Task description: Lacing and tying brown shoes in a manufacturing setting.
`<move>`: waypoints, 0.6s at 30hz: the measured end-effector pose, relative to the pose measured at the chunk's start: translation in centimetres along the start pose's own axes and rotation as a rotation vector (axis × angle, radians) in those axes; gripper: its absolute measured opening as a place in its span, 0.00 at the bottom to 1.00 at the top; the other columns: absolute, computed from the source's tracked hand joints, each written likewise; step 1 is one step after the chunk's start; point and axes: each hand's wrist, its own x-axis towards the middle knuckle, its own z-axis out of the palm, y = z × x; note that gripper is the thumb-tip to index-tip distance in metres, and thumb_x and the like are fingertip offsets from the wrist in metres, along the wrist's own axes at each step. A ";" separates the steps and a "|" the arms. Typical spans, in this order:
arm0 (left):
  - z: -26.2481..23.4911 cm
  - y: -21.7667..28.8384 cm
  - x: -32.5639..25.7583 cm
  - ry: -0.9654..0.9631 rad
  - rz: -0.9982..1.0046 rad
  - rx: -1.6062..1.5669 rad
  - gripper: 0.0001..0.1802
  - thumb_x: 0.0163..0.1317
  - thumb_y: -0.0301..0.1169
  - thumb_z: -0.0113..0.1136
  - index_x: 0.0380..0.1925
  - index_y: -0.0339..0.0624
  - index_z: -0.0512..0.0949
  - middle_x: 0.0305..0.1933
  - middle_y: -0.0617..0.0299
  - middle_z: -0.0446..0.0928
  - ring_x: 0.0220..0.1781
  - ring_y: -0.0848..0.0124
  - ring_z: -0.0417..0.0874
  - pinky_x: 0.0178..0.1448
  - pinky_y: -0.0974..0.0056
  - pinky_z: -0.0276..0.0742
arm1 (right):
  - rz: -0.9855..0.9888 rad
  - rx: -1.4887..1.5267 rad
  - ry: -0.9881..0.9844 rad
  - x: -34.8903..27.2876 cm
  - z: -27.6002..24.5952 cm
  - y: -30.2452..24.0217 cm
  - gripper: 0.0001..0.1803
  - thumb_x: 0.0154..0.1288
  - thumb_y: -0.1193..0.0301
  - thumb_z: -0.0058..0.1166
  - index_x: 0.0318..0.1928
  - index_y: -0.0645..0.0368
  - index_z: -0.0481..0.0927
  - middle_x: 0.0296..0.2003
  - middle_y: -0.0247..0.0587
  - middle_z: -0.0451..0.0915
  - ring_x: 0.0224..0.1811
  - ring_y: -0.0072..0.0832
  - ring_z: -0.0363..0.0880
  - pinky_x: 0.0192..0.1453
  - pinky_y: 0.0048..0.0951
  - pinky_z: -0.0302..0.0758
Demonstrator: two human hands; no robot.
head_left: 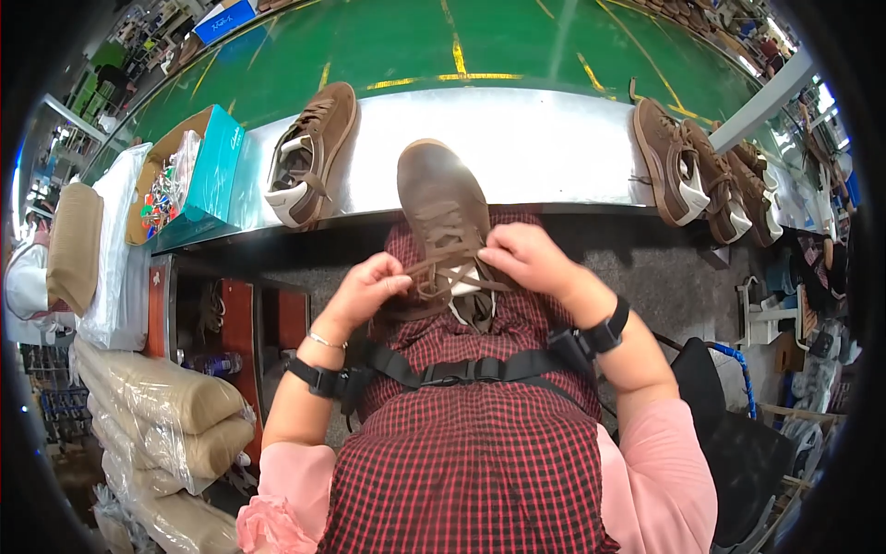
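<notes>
A brown lace-up sneaker (pixel 436 189) rests toe-away between the metal bench edge and my lap, its heel end toward me. Its brown shoelace (pixel 449 253) is threaded through the eyelets, and a white patch (pixel 463 280) shows in the shoe opening. On the left of the shoe, my left hand (pixel 373 283) pinches one part of the lace between thumb and fingers. At the right side of the opening my right hand (pixel 524 259) is closed on the lace, its fingertips close against the shoe. The lace stretches across the tongue between both hands.
A similar brown sneaker (pixel 314 152) stands left on the metal bench (pixel 544 148); several more sneakers (pixel 672 162) line its right end. Far left, a teal box (pixel 217 166) holds small colourful items. Wrapped tan rolls (pixel 171 392) are stacked beside me; a black chair (pixel 729 443) stands right.
</notes>
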 end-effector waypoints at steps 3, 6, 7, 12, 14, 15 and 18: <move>1.2 1.1 0.0 -0.045 -0.030 -0.033 0.07 0.60 0.28 0.60 0.32 0.41 0.71 0.28 0.72 0.71 0.31 0.83 0.71 0.36 0.75 0.69 | 0.168 0.265 0.090 -2.0 1.2 0.4 0.12 0.63 0.65 0.54 0.28 0.61 0.73 0.24 0.42 0.74 0.24 0.36 0.73 0.30 0.31 0.70; 2.4 4.3 0.1 0.119 0.018 0.049 0.09 0.59 0.30 0.62 0.33 0.38 0.74 0.30 0.70 0.71 0.30 0.82 0.70 0.35 0.73 0.69 | 0.248 -0.043 0.208 -1.4 -0.2 -3.0 0.11 0.58 0.64 0.57 0.30 0.59 0.74 0.23 0.39 0.75 0.23 0.35 0.75 0.29 0.33 0.71; 2.8 4.6 0.5 0.119 0.020 0.053 0.09 0.59 0.30 0.62 0.33 0.38 0.74 0.30 0.70 0.71 0.30 0.82 0.70 0.35 0.73 0.69 | 0.245 -0.041 0.211 -1.0 0.2 -3.3 0.11 0.58 0.64 0.57 0.30 0.59 0.74 0.23 0.39 0.75 0.23 0.35 0.75 0.29 0.33 0.71; 4.2 3.6 2.4 0.147 0.329 0.629 0.11 0.55 0.31 0.63 0.23 0.37 0.74 0.27 0.61 0.71 0.28 0.73 0.72 0.36 0.67 0.71 | -0.126 -0.417 0.081 1.0 2.0 -1.9 0.11 0.54 0.63 0.58 0.28 0.57 0.76 0.24 0.43 0.76 0.24 0.33 0.78 0.31 0.32 0.73; 1.4 1.9 2.3 -0.030 0.005 0.073 0.10 0.60 0.33 0.60 0.24 0.39 0.75 0.27 0.65 0.75 0.31 0.76 0.74 0.39 0.70 0.71 | 0.179 0.248 -0.082 0.4 -0.4 0.4 0.08 0.57 0.67 0.58 0.29 0.58 0.77 0.23 0.39 0.76 0.23 0.23 0.75 0.28 0.27 0.72; 0.2 0.3 2.1 -0.086 -0.056 -0.095 0.09 0.62 0.34 0.58 0.29 0.40 0.76 0.30 0.68 0.76 0.32 0.78 0.75 0.41 0.72 0.71 | 0.466 0.542 -0.125 -0.5 -0.3 1.2 0.08 0.60 0.68 0.58 0.31 0.60 0.76 0.20 0.32 0.72 0.22 0.20 0.71 0.25 0.26 0.70; 1.4 0.2 1.2 -0.081 -0.148 -0.255 0.09 0.63 0.35 0.57 0.34 0.42 0.75 0.29 0.69 0.75 0.32 0.78 0.74 0.41 0.73 0.70 | 0.547 0.809 -0.037 -1.6 2.0 1.3 0.08 0.62 0.69 0.56 0.30 0.59 0.74 0.20 0.27 0.70 0.24 0.17 0.70 0.27 0.25 0.68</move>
